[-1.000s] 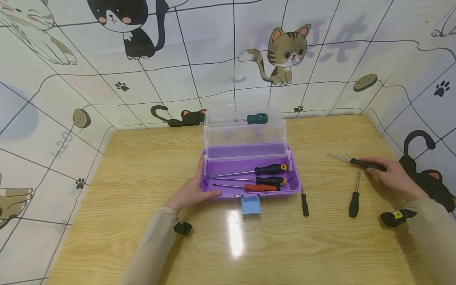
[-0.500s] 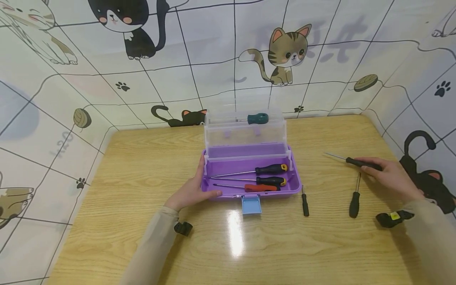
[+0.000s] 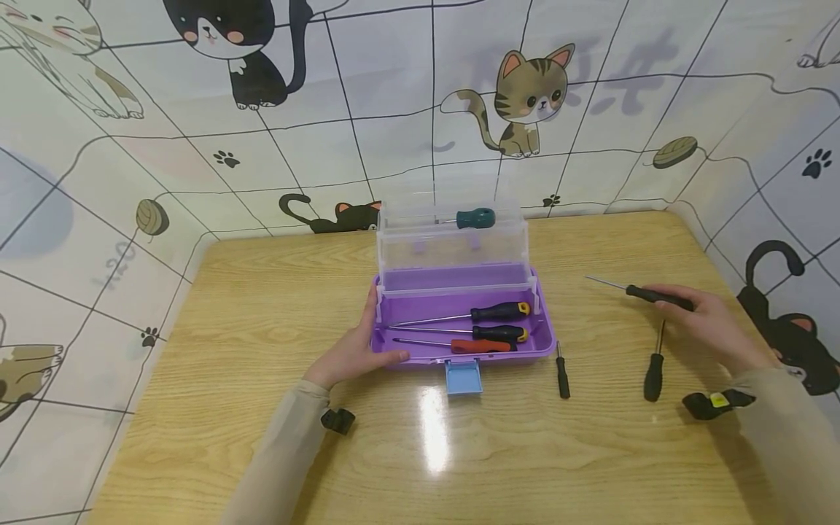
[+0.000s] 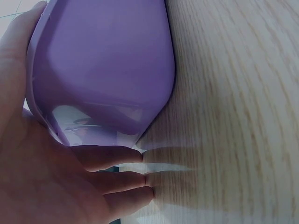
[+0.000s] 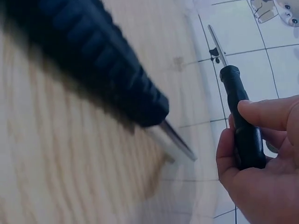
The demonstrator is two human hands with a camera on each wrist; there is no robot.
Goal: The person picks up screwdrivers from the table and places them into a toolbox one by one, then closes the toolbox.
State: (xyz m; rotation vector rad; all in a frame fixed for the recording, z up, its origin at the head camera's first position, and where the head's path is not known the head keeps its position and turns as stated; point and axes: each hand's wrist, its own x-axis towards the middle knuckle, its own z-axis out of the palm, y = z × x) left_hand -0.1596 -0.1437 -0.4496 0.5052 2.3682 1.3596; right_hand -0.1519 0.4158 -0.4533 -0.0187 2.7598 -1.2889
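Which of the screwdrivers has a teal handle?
The teal-handled screwdriver lying alone in the toolbox's raised clear tray. The three in the purple base below have black or red handles.

Light: bright, even, from overhead
Glare: white streak on the table [image 3: 429, 430]
Edges: head view bowed by wide lens
Blur: near screwdriver handle [image 5: 93, 51] out of focus

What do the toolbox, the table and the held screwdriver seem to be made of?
Toolbox: glossy purple plastic, with clear trays above. Table: wood or wood-look laminate; grain lines, shiny glare. Screwdriver in the right hand: grey metallic shaft, matte black handle, probably plastic or rubber.
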